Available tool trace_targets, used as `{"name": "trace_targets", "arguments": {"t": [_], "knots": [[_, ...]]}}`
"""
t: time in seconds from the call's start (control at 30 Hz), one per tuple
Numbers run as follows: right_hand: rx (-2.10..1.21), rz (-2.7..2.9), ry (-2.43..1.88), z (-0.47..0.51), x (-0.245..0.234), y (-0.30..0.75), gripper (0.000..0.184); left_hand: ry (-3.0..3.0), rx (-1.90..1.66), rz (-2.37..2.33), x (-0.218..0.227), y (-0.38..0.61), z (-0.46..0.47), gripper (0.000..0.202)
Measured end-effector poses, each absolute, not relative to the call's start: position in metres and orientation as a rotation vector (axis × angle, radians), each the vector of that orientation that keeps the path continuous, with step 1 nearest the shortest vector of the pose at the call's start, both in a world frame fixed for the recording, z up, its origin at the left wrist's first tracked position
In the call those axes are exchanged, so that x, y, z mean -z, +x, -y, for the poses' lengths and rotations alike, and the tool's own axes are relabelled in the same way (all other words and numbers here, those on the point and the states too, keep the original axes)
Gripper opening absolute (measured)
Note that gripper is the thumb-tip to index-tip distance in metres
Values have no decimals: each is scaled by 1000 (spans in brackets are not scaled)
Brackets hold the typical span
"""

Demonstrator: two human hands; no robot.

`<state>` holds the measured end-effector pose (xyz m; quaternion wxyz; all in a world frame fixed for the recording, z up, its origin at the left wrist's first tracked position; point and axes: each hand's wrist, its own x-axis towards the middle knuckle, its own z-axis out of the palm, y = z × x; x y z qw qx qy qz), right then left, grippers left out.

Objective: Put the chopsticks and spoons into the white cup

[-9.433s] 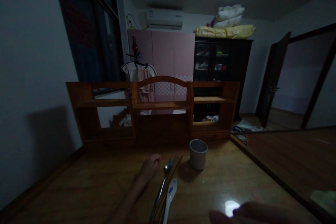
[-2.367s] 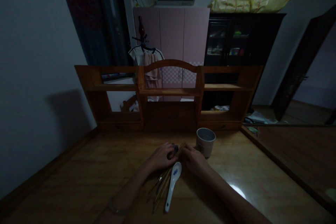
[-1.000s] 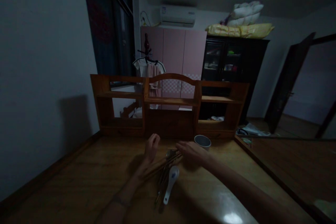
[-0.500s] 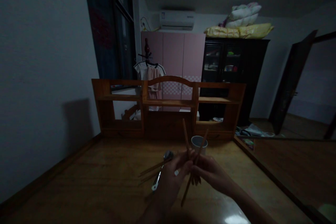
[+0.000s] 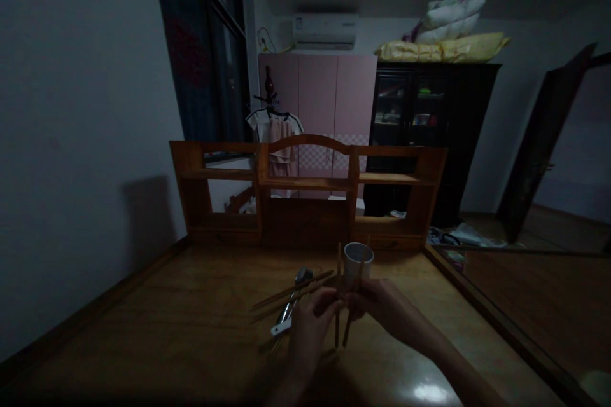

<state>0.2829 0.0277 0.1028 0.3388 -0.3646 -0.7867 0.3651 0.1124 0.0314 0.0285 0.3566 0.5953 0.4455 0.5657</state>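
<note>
Both my hands meet over the wooden desk [image 5: 167, 331], pinching a pair of wooden chopsticks [image 5: 338, 324] that stand nearly upright. My left hand [image 5: 310, 324] is closed on them from the left, my right hand [image 5: 377, 302] from the right. Just behind the chopstick tips stands a white cup [image 5: 358, 261]. To the left on the desk lie more chopsticks [image 5: 286, 296], a metal spoon [image 5: 296, 283] and a white ceramic spoon [image 5: 279, 329], partly hidden by my left hand.
A wooden shelf unit [image 5: 305, 194] runs along the desk's far edge. The grey wall is at the left, a raised desk rim [image 5: 496, 324] at the right. Pink and dark wardrobes stand in the dim room behind.
My hands went from the pile on the desk to lifting two chopsticks. In the last half second the chopsticks came lower and more upright, closer together.
</note>
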Motion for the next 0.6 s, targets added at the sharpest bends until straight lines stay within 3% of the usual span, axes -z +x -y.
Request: {"name": "trace_targets", "arguments": {"t": [0.3,0.6], "knots": [[-925,2035,-968,-36,-81,274,16,1537,-1432,-1169,-18,116,-27,15],[-626,2040,-1000,-27,-89,281,7,1330,-1328,-1035,-4,125,-18,18]]}}
